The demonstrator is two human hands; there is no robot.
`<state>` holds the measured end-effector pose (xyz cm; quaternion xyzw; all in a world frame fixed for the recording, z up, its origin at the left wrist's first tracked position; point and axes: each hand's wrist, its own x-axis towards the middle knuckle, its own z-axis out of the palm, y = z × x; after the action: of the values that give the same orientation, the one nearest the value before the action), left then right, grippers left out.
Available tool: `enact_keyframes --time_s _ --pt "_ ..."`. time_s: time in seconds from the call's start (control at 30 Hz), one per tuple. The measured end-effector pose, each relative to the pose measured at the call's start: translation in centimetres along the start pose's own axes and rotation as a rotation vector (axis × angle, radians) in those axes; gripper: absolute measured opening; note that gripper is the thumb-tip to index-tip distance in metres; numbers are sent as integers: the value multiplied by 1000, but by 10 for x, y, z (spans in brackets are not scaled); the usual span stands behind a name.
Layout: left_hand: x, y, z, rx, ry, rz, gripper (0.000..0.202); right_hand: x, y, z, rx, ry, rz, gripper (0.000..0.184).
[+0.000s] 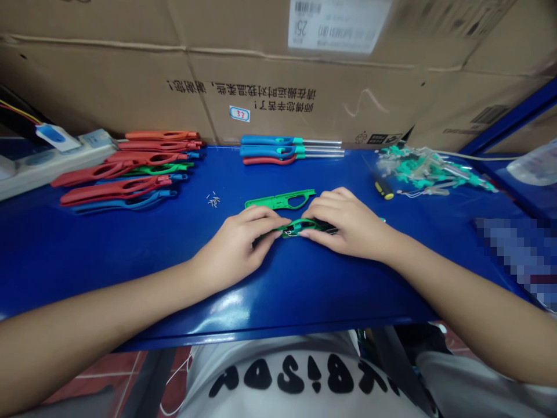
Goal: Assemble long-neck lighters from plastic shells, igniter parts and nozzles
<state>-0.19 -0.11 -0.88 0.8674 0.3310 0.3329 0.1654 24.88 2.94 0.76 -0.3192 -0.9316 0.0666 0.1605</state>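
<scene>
While your left hand [243, 239] and your right hand [348, 223] nearly met over the middle of the counter [108, 284], they held the green shell [305, 222] between them, nearer to you than its loose half [278, 201]. The left hand pinched the shell's left end between thumb and fingers; the right hand was closed narrowly over the part to the right. In the gap between your hands a teal insert [297, 226] and a pale wire [288, 232] showed inside the shell, though how well they were seated was too small to tell. Judging by that, you were at the step of fitting the innards, with the half not yet laid over them. The next move seemed to call for a steady left pinch while the right fingers pressed the insert flat and tucked the wire clear of the rim, since a trapped wire could have kept the half from sitting flush. The screws [213, 200] lay in a loose heap to the left and the driver [383, 188] lay near the parts pile [435, 168] on the right, neither one touched by your hands
</scene>
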Motion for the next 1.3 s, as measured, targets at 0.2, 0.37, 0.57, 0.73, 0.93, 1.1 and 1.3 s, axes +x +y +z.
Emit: enact_keyframes --time_s 0.2,0.37,0.57,0.73,0.93,1.1,1.3 --pt "2 1 2 -42 31 -36 25 3 0 9 45 66 78 23" --pt "4 0 1 -20 7 -27 26 4 0 9 58 73 171 29" --pt "2 -5 0 143 -86 9 37 -6 20 -17 101 66 211 23" --pt "0 -8 -1 173 -106 38 37 -22 39 -44 153 -206 154 21" --pt "1 -10 -3 166 -119 35 33 -20 39 -42 158 -233 103 14" --pt "1 -9 -2 159 -133 26 32 -16 24 -42 -78 -268 116 22" --pt "2 -9 -2 172 -196 18 37 -12 -2 -42 -376 -422 196 25"
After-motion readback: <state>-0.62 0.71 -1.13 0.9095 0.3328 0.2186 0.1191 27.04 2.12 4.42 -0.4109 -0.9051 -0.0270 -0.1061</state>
